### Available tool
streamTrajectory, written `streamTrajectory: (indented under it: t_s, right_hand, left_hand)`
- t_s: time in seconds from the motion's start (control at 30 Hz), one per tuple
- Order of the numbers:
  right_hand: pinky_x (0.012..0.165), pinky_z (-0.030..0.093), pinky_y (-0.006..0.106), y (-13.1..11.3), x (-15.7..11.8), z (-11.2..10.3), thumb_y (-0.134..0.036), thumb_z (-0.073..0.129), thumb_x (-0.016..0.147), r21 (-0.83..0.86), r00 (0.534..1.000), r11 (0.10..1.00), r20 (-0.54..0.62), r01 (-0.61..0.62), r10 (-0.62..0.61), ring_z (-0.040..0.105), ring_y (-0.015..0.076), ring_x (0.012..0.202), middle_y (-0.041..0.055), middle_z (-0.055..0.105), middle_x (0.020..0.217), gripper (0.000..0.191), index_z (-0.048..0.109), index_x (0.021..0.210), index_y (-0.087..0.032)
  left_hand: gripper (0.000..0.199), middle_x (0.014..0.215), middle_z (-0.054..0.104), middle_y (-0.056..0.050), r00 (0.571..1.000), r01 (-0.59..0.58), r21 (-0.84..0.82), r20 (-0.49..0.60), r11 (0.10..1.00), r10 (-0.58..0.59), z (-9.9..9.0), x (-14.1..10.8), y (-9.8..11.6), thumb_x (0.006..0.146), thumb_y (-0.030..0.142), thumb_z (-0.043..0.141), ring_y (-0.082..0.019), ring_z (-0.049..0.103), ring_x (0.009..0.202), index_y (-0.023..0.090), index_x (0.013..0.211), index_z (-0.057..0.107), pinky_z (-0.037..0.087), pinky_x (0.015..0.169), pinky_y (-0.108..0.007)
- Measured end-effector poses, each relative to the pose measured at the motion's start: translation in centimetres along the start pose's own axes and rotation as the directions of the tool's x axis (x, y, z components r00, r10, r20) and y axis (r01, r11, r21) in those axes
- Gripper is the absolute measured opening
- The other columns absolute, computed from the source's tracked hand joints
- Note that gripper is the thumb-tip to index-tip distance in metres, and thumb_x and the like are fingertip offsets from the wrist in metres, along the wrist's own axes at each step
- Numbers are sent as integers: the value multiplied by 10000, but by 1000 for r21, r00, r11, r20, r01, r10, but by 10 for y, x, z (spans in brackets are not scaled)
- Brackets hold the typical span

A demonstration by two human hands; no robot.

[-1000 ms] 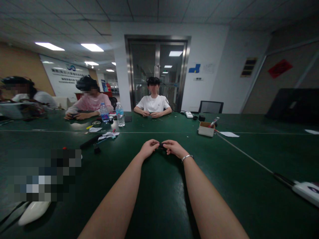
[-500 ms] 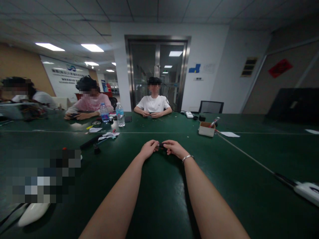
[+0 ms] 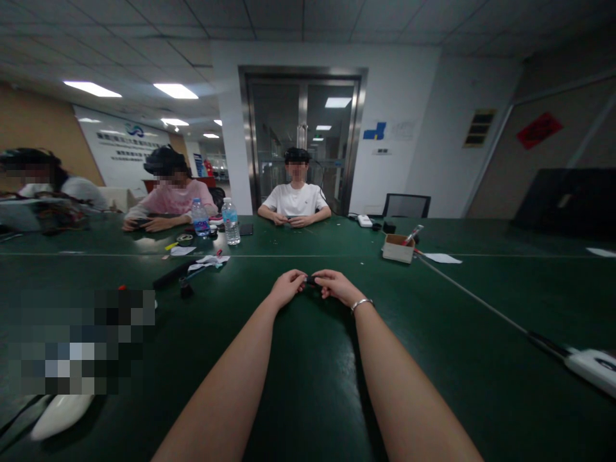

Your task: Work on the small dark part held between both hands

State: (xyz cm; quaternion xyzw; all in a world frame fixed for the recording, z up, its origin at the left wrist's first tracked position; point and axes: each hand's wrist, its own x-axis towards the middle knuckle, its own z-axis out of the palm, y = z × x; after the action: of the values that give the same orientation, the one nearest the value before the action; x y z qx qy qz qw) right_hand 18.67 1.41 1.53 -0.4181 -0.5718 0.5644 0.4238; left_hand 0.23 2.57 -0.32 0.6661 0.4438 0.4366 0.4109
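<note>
Between my two hands is a small dark object, mostly covered by fingers, so its kind cannot be made out. My left hand pinches its left end with thumb and fingertips. The other end is gripped by my right hand, whose wrist wears a silver bangle. Both hands rest at or just above the green table, forearms reaching in from the near edge.
Across the table sits a person in white. Two more people sit at the left. Bottles, paper scraps and a dark rod lie left; a small box and a white power strip are right.
My hands keep nearly the same place and hold on the dark object. The whole view has shifted very slightly.
</note>
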Motion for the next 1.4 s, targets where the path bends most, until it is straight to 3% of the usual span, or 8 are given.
streamTrajectory:
  t_s: [0.2, 1.1, 1.4]
  right_hand:
    - [411, 490, 152, 0, 0, 0, -139, 653, 756, -12, 1000, 1000, -7, 1, -1, 493, 40, 438, -11, 590, 622, 216, 629, 970, -121]
    - [402, 481, 149, 6, 6, -2, -161, 647, 759, -84, 1000, 996, 19, 25, -23, 492, 39, 445, 7, 623, 686, 216, 631, 972, -127]
    - [424, 487, 152, 4, 3, -2, -146, 657, 745, -33, 1000, 999, 22, 18, -17, 488, 41, 460, -25, 566, 615, 233, 629, 976, -131]
  left_hand:
    - [346, 629, 576, -10, 1000, -11, 34, 7, 999, 11, 0, 0, 0, 830, 429, 451, -92, 506, 520, 134, 925, 603, 382, 511, -211]
    - [312, 708, 611, -27, 1000, -6, 38, 6, 999, 5, 0, -2, 1, 806, 369, 487, -110, 548, 602, 148, 984, 619, 411, 553, -215]
    - [366, 678, 602, -14, 1000, -29, 98, 10, 995, 28, 0, -1, 0, 817, 451, 454, -114, 542, 588, 162, 954, 633, 413, 581, -230]
